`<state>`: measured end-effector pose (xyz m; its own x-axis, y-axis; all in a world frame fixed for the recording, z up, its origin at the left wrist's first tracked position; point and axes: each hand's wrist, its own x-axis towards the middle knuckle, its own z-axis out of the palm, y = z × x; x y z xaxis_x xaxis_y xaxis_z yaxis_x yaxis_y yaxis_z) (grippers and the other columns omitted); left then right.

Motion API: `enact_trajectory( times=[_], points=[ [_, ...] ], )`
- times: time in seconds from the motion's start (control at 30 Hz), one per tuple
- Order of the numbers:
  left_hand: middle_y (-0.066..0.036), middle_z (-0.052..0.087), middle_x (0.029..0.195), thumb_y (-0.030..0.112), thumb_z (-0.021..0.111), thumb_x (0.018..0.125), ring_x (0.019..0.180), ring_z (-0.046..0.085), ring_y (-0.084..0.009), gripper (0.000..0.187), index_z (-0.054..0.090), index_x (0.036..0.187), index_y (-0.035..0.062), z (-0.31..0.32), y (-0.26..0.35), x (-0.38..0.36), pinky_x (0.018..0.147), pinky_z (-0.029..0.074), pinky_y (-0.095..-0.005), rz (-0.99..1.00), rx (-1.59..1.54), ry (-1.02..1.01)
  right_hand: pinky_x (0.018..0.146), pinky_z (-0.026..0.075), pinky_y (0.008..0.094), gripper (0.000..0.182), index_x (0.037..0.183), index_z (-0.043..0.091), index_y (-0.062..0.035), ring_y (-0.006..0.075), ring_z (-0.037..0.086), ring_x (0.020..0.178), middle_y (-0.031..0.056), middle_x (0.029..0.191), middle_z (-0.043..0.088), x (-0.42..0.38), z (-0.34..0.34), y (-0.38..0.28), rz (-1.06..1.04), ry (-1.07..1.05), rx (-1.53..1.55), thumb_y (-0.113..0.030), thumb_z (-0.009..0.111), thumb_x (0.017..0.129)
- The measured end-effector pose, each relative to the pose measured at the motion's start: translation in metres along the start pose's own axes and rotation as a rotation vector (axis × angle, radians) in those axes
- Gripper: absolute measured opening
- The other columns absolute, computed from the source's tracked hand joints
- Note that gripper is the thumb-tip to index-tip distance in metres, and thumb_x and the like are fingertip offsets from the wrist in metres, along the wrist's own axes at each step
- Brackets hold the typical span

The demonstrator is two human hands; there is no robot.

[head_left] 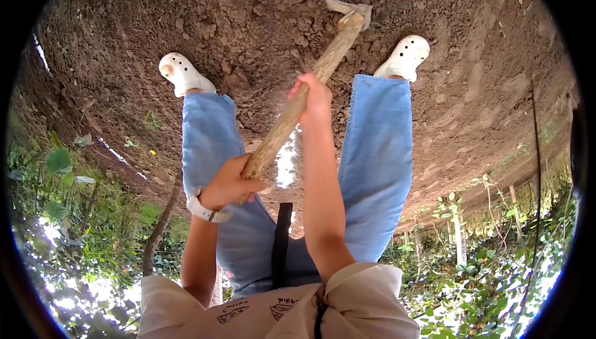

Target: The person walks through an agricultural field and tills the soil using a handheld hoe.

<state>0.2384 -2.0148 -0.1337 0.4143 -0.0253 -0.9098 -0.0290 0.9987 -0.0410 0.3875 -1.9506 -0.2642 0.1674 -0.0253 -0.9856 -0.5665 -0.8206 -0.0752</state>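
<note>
A hoe with a rough wooden handle (279, 138) slants across the view, from between my knees up toward the soil ahead. My left hand (231, 182), with a white watch (207, 208) on its wrist, wraps round the handle near its lower end. Farther up, my right hand (313, 98) is closed round the middle of the handle. The dirt-coloured hoe head (357, 11) is at the far end, low over the loose brown soil (242, 35) between my feet, its blade pointing left.
My white clogs (184, 73) (405, 57) stand wide apart on the soil, on either side of the hoe. Leafy green plants (59, 162) border the dirt at left and right. A thin stem or cord (537, 146) runs upright at far right.
</note>
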Motion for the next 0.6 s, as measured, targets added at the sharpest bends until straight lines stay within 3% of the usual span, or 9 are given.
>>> enact_trajectory(
  times=[0.17,0.3,0.37,0.4,0.47,0.6],
  points=[
    [-0.001,0.052,0.063,0.003,0.064,0.069,0.046,0.051,-0.0083,0.043,0.044,0.107,-0.0031,0.006,-0.023,-0.035,0.04,0.039,-0.021,-0.074,-0.079,-0.002,0.044,0.043,0.0293,0.012,0.073,0.048,0.0014,0.0162,0.049,0.049,0.0072,0.061,0.048,-0.033,-0.002,0.019,0.082,-0.055,-0.123,-0.005,0.056,0.067],
    [-0.003,0.054,0.063,0.006,0.065,0.068,0.047,0.052,-0.0088,0.04,0.046,0.103,-0.0006,0.034,-0.058,-0.051,0.039,0.04,-0.022,-0.099,-0.093,-0.016,0.042,0.042,0.0291,0.013,0.074,0.046,0.0016,0.0156,0.048,0.048,0.0075,0.062,0.048,-0.069,-0.025,0.022,0.01,-0.053,-0.12,-0.004,0.056,0.068],
    [-0.003,0.053,0.063,0.007,0.065,0.069,0.048,0.052,-0.0094,0.04,0.046,0.102,-0.0007,0.056,-0.075,-0.052,0.042,0.041,-0.0228,-0.068,-0.085,-0.027,0.041,0.041,0.025,0.016,0.076,0.048,0.0013,0.0141,0.048,0.046,0.0077,0.06,0.05,-0.08,-0.048,0.025,-0.048,-0.047,-0.173,-0.004,0.059,0.067],
    [-0.003,0.053,0.062,0.008,0.066,0.069,0.049,0.052,-0.0098,0.04,0.046,0.102,-0.0011,0.07,-0.084,-0.054,0.043,0.041,-0.0233,-0.052,-0.106,0.048,0.039,0.04,0.0266,0.013,0.073,0.048,0.0006,0.0149,0.049,0.045,0.0077,0.059,0.05,-0.082,-0.057,0.025,-0.071,-0.044,-0.211,-0.004,0.059,0.067],
    [-0.004,0.053,0.064,0.011,0.068,0.069,0.049,0.052,-0.0104,0.042,0.046,0.102,-0.0032,0.089,-0.08,-0.061,0.044,0.042,-0.0242,-0.03,-0.03,0.172,0.038,0.04,0.0271,0.012,0.071,0.048,0.0003,0.0149,0.049,0.044,0.0075,0.058,0.05,-0.087,-0.062,0.012,-0.064,-0.056,-0.199,-0.004,0.058,0.067],
    [-0.003,0.053,0.065,0.013,0.069,0.068,0.048,0.051,-0.0101,0.045,0.045,0.102,-0.0042,0.124,-0.048,-0.073,0.044,0.042,-0.0235,-0.059,0.049,0.193,0.037,0.039,0.0272,0.011,0.075,0.046,0.0024,0.0156,0.048,0.044,0.0077,0.06,0.048,-0.092,-0.074,-0.018,0.059,-0.15,-0.214,-0.002,0.053,0.068]
  ],
)
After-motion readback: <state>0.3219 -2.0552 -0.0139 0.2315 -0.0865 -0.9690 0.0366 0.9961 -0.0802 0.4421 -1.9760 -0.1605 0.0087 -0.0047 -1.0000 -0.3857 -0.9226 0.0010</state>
